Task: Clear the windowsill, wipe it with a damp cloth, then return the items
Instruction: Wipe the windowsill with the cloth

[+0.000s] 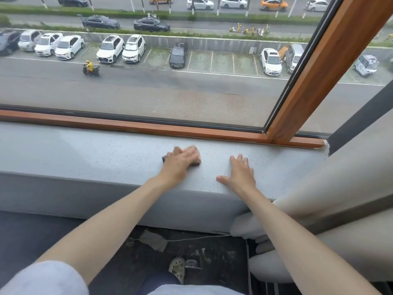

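Head view, looking down at a grey speckled sill (85, 150) below a wood-framed window (148, 127). The left hand (180, 160) lies palm down on a tan cloth (198, 163), with fingers nearly straight and close together, pressing it flat against the sill rather than gripping it. The cloth shows only at the fingertips and beside the thumb, where a dark edge sticks out, and it is blurred. It sits mid-sill, about halfway between the window frame and the front edge. The right hand (241, 173) rests flat on the bare sill just right of the cloth and apart from it, with fingers spread, thumb out to the left, and nothing held. A pale curtain (340, 177) hangs at the right end of the sill. Below the sill are a dark floor, a white cable (191, 238) and a light perforated shoe (177, 267). Through the glass are a road and parked cars (110, 48).
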Available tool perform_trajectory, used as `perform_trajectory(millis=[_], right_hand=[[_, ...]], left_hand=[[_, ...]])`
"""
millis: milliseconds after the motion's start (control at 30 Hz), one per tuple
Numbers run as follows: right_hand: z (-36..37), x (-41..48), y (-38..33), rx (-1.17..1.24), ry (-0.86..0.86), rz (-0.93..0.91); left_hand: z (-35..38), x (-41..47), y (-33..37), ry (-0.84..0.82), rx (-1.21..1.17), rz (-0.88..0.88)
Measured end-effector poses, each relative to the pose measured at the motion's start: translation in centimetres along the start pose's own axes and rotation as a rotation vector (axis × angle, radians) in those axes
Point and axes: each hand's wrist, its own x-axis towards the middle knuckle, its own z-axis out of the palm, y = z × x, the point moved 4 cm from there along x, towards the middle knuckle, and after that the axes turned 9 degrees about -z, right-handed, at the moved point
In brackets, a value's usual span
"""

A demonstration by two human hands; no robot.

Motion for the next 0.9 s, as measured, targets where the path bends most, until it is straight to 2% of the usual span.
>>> perform_trajectory(millis=[67, 100, 133, 233, 300, 367, 433, 500, 533, 567, 633, 700, 733, 833, 900], right_hand=[[0.1, 0.1, -0.1, 0.007, 0.000, 0.003], [0.2, 0.1, -0.1, 0.012, -0.001, 0.005], [0.3, 0.1, -0.1, 0.015, -0.003, 0.007], [0.2, -0.1, 0.1, 0.016, 0.004, 0.018], [0.0, -0.2, 0.1, 0.019, -0.003, 0.020], [0.0, -0.3, 0.1, 0.024, -0.011, 0.019], [0.2, -0.4, 0.1, 0.023, -0.014, 0.018], [0.1, -0.5, 0.3, 0.022, -0.010, 0.017], [0.1, -0.5, 0.4, 0.028, -0.007, 0.016], [0.1, -0.5, 0.4, 0.037, -0.003, 0.015], [0.1, -0.6, 0.3, 0.056, 0.001, 0.018], [-0.1, -0.7, 0.3, 0.064, 0.003, 0.023], [-0.2, -0.7, 0.4, 0.058, 0.002, 0.022], [-0.7, -1.0, 0.7, 0.036, -0.004, 0.023], [-0.7, -1.3, 0.7, 0.020, -0.012, 0.022]], left_hand=[[-0.1, -1.4, -1.5, -0.050, -0.025, 0.211], [-0.7, -1.5, -3.0, -0.039, -0.038, 0.235], [-1.4, -1.2, -4.6, -0.011, -0.030, 0.181], [-2.7, 1.3, -6.6, 0.077, 0.071, -0.232], [-2.8, 2.2, -3.5, 0.094, 0.129, -0.317], [-1.5, 2.1, 0.4, 0.072, 0.136, -0.206], [-0.1, 1.2, 2.4, 0.058, 0.139, 0.056], [-0.4, 0.6, 1.5, 0.051, 0.069, 0.249], [-0.8, 0.7, 0.0, 0.039, 0.044, 0.250], [-1.2, 0.9, -1.5, 0.041, 0.042, 0.190], [-2.0, 1.7, -3.8, 0.085, 0.049, -0.047], [-2.4, 2.2, -2.5, 0.092, 0.064, -0.175], [-2.1, 2.4, -0.8, 0.057, 0.056, -0.140], [-0.6, 2.5, 4.7, -0.100, -0.021, 0.232], [-0.6, 2.9, 5.0, -0.147, -0.059, 0.404]])
